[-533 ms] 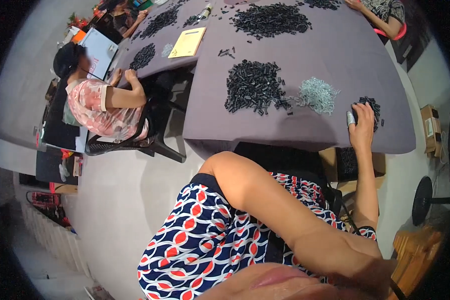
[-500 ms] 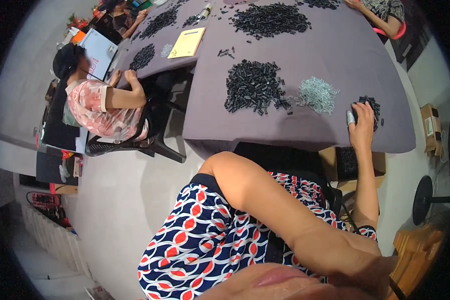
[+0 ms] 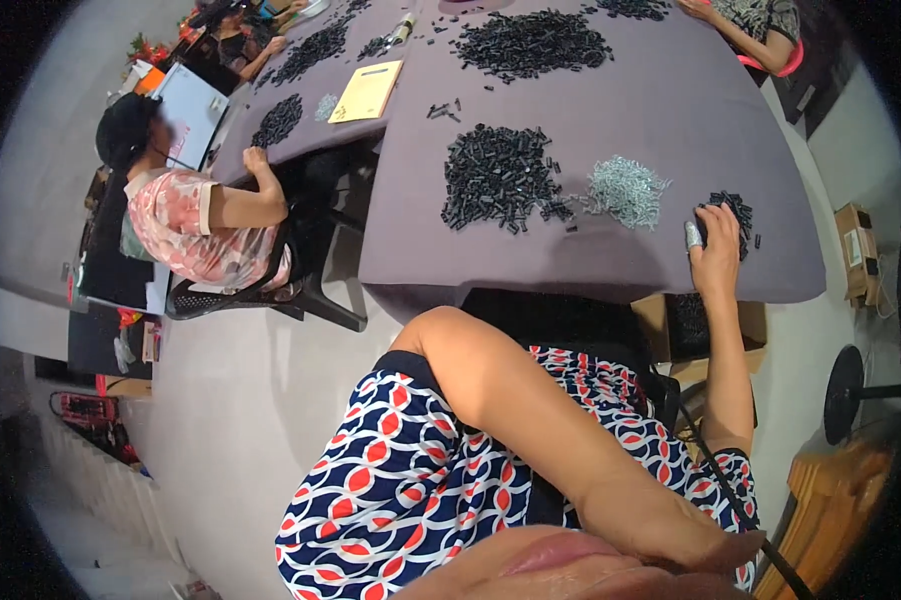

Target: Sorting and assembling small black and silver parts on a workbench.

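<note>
My right hand (image 3: 716, 246) lies palm down at the right front of the table, over the near left side of a small pile of short black pieces (image 3: 738, 210). Its fingers are spread a little and curved on the pieces; no piece shows clearly gripped. A silvery cover (image 3: 693, 235) wraps the thumb. To its left sit a heap of small clear pieces (image 3: 625, 192) and a larger heap of black tube-like pieces (image 3: 498, 178). My left arm (image 3: 530, 420) is bent across my body toward the lower right, its fingers hidden.
A grey cloth covers the table (image 3: 610, 265). Farther off are another black heap (image 3: 535, 45) and a yellow pad (image 3: 367, 92). A co-worker (image 3: 205, 210) sits at the left on a black chair (image 3: 315, 295); other people sit at the far edges. Below the table stands a cardboard box (image 3: 654, 325).
The view has shifted slightly, so the table appears a little farther left. My right hand stays at the small black pile. The co-worker's hands at the left have moved slightly.
</note>
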`<state>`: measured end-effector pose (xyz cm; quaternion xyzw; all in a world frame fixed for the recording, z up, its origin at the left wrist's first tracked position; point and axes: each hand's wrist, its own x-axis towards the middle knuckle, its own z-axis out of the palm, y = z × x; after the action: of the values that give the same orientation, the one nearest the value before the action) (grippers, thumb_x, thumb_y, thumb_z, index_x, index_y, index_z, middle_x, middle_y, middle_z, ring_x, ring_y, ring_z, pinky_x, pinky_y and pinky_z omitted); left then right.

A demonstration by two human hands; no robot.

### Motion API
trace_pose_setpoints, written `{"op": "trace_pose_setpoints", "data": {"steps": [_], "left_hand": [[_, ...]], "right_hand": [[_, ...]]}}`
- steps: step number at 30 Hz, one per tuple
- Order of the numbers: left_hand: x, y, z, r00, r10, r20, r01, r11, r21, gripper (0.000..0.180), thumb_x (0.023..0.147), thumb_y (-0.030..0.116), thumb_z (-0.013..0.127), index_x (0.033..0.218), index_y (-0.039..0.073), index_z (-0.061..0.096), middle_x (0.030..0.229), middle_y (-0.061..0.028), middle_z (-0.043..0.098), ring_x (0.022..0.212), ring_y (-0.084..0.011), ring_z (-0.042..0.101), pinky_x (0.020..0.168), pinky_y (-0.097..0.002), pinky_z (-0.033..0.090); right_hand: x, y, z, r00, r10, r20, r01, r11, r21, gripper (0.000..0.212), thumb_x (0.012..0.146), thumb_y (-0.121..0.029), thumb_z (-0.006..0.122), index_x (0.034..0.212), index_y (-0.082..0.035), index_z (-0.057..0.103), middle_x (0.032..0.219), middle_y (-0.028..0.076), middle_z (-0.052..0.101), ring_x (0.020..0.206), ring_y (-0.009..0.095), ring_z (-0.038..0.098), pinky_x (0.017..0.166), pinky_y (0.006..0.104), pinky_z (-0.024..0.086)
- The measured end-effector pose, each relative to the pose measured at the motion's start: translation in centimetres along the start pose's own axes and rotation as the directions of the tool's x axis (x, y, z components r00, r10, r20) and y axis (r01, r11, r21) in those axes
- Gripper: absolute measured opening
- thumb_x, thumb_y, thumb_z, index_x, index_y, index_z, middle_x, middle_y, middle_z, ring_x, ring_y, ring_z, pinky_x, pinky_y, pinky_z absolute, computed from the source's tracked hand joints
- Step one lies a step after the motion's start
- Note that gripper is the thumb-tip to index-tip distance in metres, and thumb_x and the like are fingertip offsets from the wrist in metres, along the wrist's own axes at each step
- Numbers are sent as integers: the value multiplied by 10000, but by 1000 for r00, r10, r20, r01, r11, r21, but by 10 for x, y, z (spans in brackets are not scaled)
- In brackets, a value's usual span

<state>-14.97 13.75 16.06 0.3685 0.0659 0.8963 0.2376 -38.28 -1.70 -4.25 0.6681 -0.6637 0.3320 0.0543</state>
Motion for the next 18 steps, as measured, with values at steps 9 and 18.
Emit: {"op": "trace_pose_setpoints", "data": {"steps": [9, 18], "left_hand": [[-15, 15, 14, 916, -231, -327, 275, 956, 97, 540, 1066, 370, 324, 1255, -106, 495, 1244, -198, 569, 1119, -236, 537, 977, -349, 414], [-49, 44, 29, 856, -32, -515, 321, 815, 482, 379, 985, 298, 516, 1113, -42, 625, 1111, -139, 657, 957, -252, 622, 877, -368, 495]], "right_hand": [[1, -1, -1, 1000, -7, 5, 7, 1000, 19, 414, 752, 14, 621, 1166, -19, 621, 1271, 156, 575, 1311, 389, 440, 1111, 459, 359], [4, -4, -2, 999, -12, -38, 13, 1000, 15, 347, 816, -61, 633, 1160, -14, 630, 1292, 162, 565, 1316, 379, 437, 1097, 464, 364]]}}
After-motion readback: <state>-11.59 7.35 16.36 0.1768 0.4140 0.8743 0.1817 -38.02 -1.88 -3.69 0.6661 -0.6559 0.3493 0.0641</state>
